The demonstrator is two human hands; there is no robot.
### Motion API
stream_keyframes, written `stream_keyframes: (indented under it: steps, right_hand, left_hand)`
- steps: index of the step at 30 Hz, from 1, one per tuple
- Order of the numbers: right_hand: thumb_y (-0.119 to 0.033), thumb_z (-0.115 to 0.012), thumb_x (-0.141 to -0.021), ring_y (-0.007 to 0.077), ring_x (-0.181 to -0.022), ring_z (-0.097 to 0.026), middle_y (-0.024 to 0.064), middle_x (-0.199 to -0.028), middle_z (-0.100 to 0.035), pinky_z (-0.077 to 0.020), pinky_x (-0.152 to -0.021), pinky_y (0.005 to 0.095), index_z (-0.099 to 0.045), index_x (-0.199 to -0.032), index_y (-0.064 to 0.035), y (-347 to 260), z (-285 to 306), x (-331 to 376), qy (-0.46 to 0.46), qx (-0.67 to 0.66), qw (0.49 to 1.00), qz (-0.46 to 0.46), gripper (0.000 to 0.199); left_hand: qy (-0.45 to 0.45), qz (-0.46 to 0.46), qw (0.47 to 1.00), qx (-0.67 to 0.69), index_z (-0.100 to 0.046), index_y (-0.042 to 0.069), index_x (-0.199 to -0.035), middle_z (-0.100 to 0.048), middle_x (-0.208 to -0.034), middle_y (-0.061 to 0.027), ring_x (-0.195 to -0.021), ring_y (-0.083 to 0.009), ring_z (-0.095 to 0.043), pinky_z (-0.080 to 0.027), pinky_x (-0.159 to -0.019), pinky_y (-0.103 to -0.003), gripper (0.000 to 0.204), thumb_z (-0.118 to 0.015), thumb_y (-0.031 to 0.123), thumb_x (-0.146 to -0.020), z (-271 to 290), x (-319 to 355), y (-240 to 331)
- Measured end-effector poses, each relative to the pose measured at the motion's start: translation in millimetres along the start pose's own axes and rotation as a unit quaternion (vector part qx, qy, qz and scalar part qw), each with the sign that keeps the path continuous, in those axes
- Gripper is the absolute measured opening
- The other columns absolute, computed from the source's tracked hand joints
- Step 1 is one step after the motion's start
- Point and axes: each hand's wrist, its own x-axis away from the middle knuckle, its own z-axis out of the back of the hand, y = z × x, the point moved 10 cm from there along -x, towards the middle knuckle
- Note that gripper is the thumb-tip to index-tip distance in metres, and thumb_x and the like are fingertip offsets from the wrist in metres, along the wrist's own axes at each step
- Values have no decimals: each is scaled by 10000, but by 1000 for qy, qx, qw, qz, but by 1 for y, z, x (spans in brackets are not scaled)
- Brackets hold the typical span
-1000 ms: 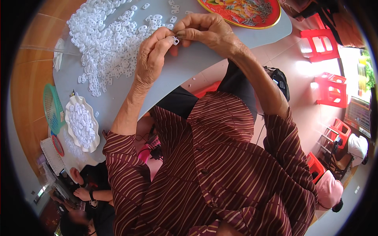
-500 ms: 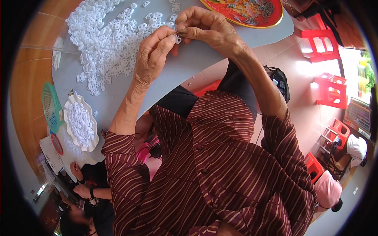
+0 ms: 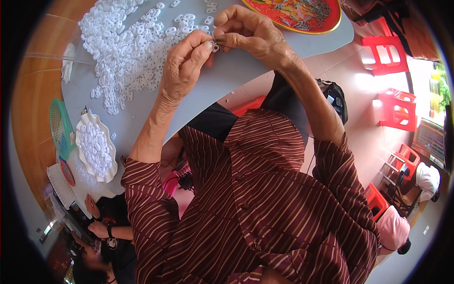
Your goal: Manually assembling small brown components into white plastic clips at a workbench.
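Over the grey table, my left hand [image 3: 185, 64] pinches a small white plastic piece with holes [image 3: 215, 48] between thumb and fingertips. My right hand [image 3: 257, 38] meets it from the other side, thumb and forefinger closed at the edge of the piece. Whatever lies between those right fingertips is too small to make out. Left of my hands spreads a big heap of like white plastic pieces [image 3: 127, 59]. Beyond my right hand is a red tray with a gold rim [image 3: 316, 32], holding many small grey metal bits [image 3: 319, 10].
A scalloped white dish [image 3: 112, 173] full of white pieces stands at the left, beside a green basket [image 3: 57, 125]. Another person's hands [image 3: 98, 229] rest at the table's lower left. Red stools [image 3: 397, 110] stand on the floor at right.
Both hands stay almost in place, with my right fingers slightly raised. The small white piece has turned a little between the fingertips.
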Motion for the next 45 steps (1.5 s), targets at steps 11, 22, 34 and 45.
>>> stream_keyframes:
  steps: [11,22,34,45]
  right_hand:
    - [-56,-616,-855,90,-790,-586,35,-885,-617,-501,-756,238,-524,-1096,-17,-1,1,2,11,0,1000,27,261]
    - [-56,-613,-856,87,-785,-583,38,-881,-615,-499,-746,230,-524,-1086,-10,-6,-1,3,17,22,999,19,251]
    - [-29,-608,-852,72,-756,-575,24,-836,-614,-494,-724,220,-538,-1050,-20,-6,-3,3,6,28,999,46,210]
    - [-153,-617,-886,50,-673,-545,-1,-739,-592,-473,-624,203,-605,-960,-14,-15,-6,5,17,118,992,53,158]
  left_hand:
    - [18,2,1000,7,-567,38,-884,-507,-681,15,-624,-76,-456,-380,-575,-221,179,-498,199,-919,4,0,1]
    - [15,-15,1000,-6,-550,34,-859,-475,-665,18,-610,-68,-422,-366,-560,-222,165,-497,179,-917,3,0,4]
    - [19,-19,999,-43,-548,39,-893,-451,-639,17,-582,-71,-407,-365,-528,-229,119,-516,151,-918,1,2,3]
    - [17,-15,999,-29,-576,32,-922,-525,-675,7,-609,-73,-469,-405,-558,-230,151,-522,172,-923,0,1,6]
